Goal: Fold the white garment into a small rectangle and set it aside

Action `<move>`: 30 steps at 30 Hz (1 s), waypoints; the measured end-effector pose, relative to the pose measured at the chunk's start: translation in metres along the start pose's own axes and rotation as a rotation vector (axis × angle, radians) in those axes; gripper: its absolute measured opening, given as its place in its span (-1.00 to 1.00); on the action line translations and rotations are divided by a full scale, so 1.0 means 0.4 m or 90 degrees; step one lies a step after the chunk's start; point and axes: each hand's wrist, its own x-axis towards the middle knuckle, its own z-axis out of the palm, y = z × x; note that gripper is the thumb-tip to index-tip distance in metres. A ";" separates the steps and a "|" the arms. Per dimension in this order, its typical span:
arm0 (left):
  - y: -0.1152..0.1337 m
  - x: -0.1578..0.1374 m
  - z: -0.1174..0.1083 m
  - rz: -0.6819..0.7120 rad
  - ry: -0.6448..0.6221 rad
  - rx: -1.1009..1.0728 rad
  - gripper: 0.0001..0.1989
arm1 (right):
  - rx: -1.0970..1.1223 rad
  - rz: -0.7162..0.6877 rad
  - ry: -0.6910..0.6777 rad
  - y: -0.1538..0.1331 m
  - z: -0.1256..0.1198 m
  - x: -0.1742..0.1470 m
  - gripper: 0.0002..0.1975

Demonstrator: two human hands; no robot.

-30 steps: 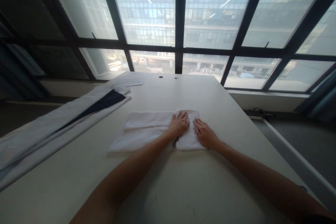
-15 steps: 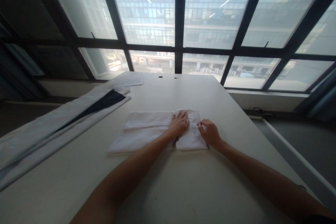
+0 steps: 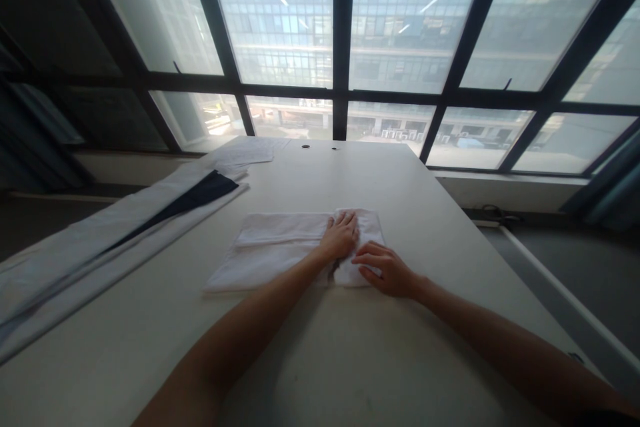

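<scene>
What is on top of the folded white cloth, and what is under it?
The left hand lies on the folded white cloth; the right hand is partly over its right part, contact unclear. White tabletop shows around the cloth; what lies directly beneath is covered.

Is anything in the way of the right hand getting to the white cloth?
Nothing visible is. The right hand is over the right end of the white cloth; the left hand lies on it too, but farther left.

Tbh there's nothing legible anywhere here, no text, labels, brands, numbers or signs I can actually read, even squinting hard.
</scene>
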 end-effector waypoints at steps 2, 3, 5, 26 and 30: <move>-0.004 0.006 -0.001 -0.006 -0.008 -0.012 -0.50 | 0.021 -0.019 -0.067 -0.009 -0.002 0.001 -0.76; -0.007 0.009 -0.003 -0.007 -0.016 -0.018 -0.50 | 0.028 -0.022 -0.098 -0.013 -0.002 0.001 -0.77; -0.013 0.014 -0.007 -0.007 -0.030 -0.026 -0.50 | 0.037 -0.018 -0.141 -0.019 -0.005 0.003 -0.79; -0.005 0.004 0.001 0.006 0.025 -0.007 -0.54 | -0.012 0.195 0.184 0.073 0.041 0.006 -0.62; -0.003 0.004 0.000 0.009 0.042 -0.016 -0.55 | -0.117 0.260 0.109 0.115 0.054 -0.001 -0.48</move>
